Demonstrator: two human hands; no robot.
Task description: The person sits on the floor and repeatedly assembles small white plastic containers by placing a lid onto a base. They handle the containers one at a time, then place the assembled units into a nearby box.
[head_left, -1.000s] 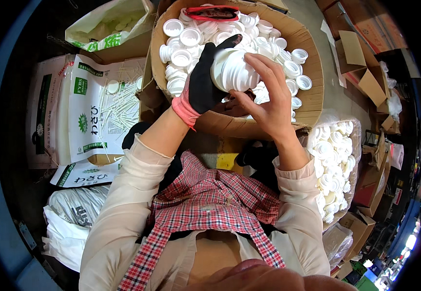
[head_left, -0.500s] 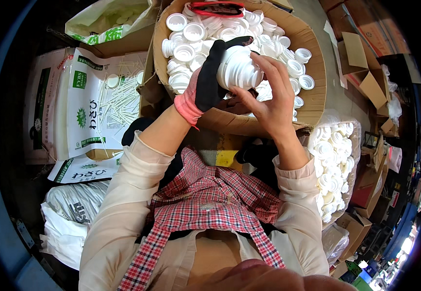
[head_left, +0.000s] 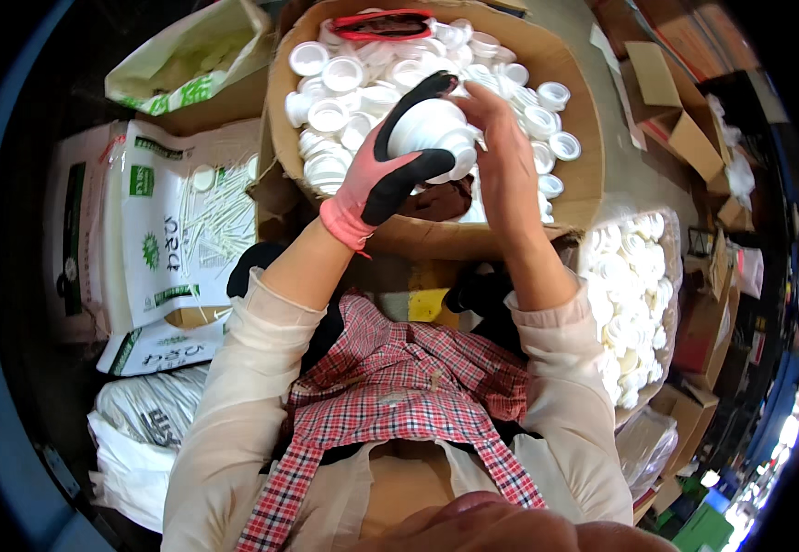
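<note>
My left hand (head_left: 398,166), in a pink and black glove, grips a white plastic cap (head_left: 436,133) from the left and from below. My bare right hand (head_left: 507,152) holds the same cap from the right, fingers curled over its top. Both hands hover above a large open cardboard box (head_left: 565,198) filled with several white caps (head_left: 344,74). A red and black object (head_left: 383,24) lies at the box's far edge.
White printed sacks (head_left: 174,221) lie at my left, with a white plastic bag (head_left: 142,432) below them. A clear bag of white caps (head_left: 634,304) sits at my right. Small cardboard boxes (head_left: 685,133) stand at the far right. A red plaid apron (head_left: 399,396) covers my lap.
Both hands have kept hold of the white cap and shifted it slightly above the box; the gloved thumb has moved over the cap's top.
</note>
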